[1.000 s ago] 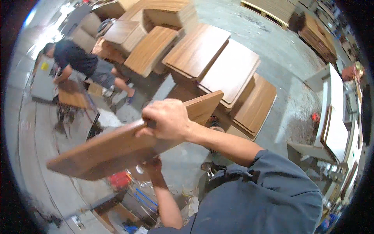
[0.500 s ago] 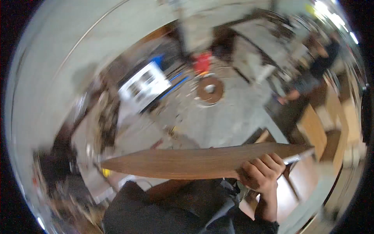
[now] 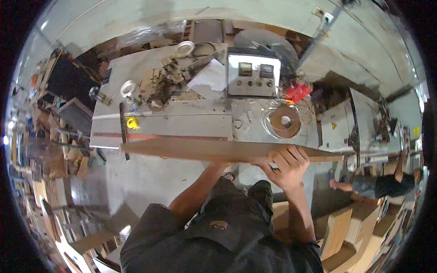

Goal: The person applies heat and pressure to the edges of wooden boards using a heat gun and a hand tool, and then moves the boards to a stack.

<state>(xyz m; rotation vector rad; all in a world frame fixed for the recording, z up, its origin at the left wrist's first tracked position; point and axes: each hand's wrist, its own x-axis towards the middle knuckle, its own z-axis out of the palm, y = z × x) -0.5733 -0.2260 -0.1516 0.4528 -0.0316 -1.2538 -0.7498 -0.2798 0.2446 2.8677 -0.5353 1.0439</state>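
While your right hand (image 3: 290, 163) closes on the near edge of the brown wooden panel (image 3: 195, 149), fingers folded over the top and thumb along the underside, the panel lies crosswise in front of your body, seen nearly edge-on. Your left hand is hidden behind the panel; whether its fingers grip or merely support cannot be told. Beyond both hands stands the grey bench (image 3: 182, 123); contact between it and the panel cannot be judged from this angle. Farther out from your right hand lie a brown roll (image 3: 286, 131) and a pale control box (image 3: 253, 82), and a small yellow object (image 3: 132, 123) lies ahead and to the left of your left hand.

To hold the panel well, judge its balance first: your right hand sits right of the panel's middle, so the longer left portion probably wants more lift from your left hand. A firm pinch, with both ends level, should limit twisting, and the loose items on the bench call for clearance at the far side.

Note the pose: your right forearm (image 3: 299, 207) rises steeply to the panel, knuckles uppermost, while your left forearm (image 3: 195, 189) slants inward toward the body's midline. A co-worker (image 3: 387, 185) is well to the right of your right hand, so the panel's right end deserves care.
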